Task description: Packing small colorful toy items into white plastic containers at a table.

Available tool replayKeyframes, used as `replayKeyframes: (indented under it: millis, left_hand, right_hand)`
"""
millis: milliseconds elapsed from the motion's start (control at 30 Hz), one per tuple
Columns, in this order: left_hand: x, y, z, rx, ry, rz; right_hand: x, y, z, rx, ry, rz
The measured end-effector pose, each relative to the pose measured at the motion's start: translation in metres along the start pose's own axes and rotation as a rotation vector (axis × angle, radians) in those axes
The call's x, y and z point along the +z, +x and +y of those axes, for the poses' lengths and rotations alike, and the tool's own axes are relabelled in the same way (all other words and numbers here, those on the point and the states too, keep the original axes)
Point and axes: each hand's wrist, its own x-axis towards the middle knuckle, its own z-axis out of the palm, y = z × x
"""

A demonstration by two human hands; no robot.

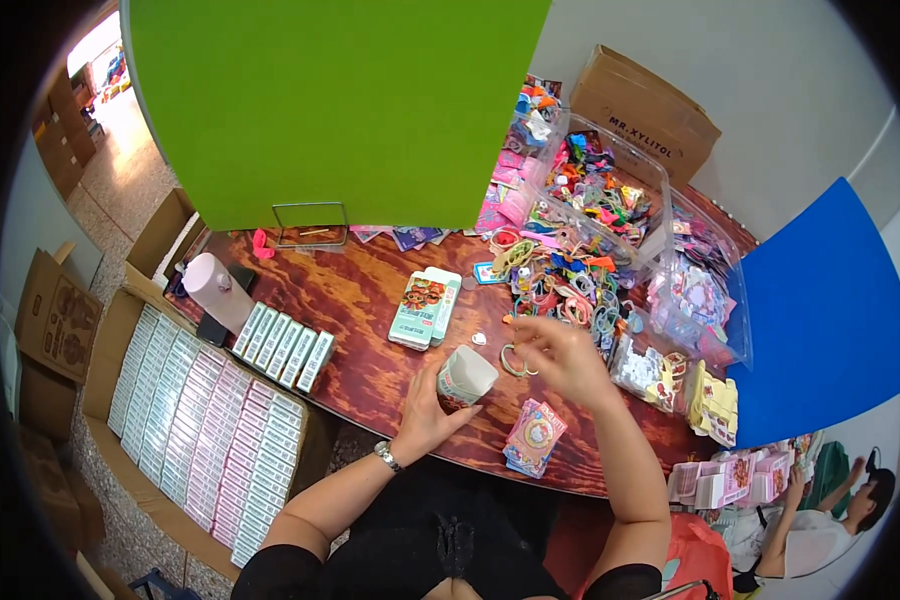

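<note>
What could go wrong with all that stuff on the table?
The open box in the left hand looks thin, so a hard squeeze might bend it.

The pink bottle stands near the left edge of the table, so a bump could knock it over.

The stacked cards lie near the front edge, close to the right forearm, which might brush them off.

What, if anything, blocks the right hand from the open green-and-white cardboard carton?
Nothing visible. Between the right hand and the carton, a thin pale-green loop shows near the hand; whether they touch is unclear.
</note>
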Motion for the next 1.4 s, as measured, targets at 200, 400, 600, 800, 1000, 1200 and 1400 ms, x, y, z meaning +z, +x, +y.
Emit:
replayKeyframes:
  millis: [200,400,600,800,1000,1200,1400]
  left_hand:
    - [-0.004,-0.002,-0.012,0.046,-0.028,-0.011]
    - [-0.009,-0.002,-0.003,0.030,-0.097,-0.008]
    - [0.003,-0.005,-0.012,0.046,-0.115,-0.069]
    - [0.012,-0.012,-0.028,0.017,-0.148,-0.120]
    - [0.006,-0.018,-0.034,-0.089,-0.227,-0.101]
    - [0.011,-0.014,-0.026,0.049,-0.063,-0.086]
    - [0.005,-0.012,-0.021,0.059,-0.020,-0.096]
  right_hand:
    - [-0.019,-0.026,0.096,0.115,-0.541,0.084]
    - [-0.012,-0.070,0.119,0.422,-0.738,-0.073]
    - [-0.002,-0.093,0.132,0.355,-0.597,0.049]
    - [0.014,-0.094,0.162,0.159,-0.549,0.155]
    - [-0.052,-0.085,0.147,0.176,-0.446,0.455]
    - [-0.151,-0.140,0.240,0.698,-0.726,0.436]
    - [-0.139,-0.145,0.253,0.927,-0.893,0.314]
